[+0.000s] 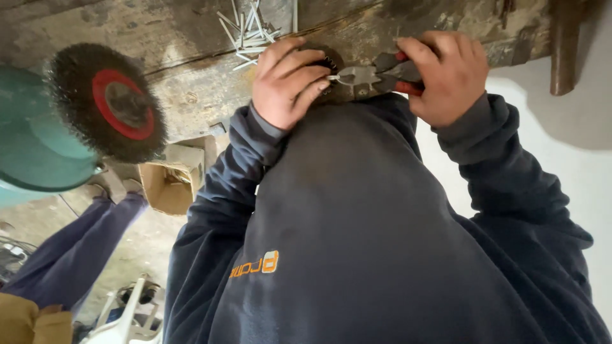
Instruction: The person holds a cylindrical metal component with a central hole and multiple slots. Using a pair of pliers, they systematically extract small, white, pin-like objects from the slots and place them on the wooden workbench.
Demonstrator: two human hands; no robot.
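Two hands are working at the edge of a worn wooden bench (191,89): the left hand (288,83) is gripping a small dark toothed ring (328,64), and the right hand (446,76) is squeezing red-handled pliers (373,76) whose tips are meeting the ring beside the left fingers. Loose nails (248,32) are lying just behind, and a wire wheel (108,102) is sitting well to the left.
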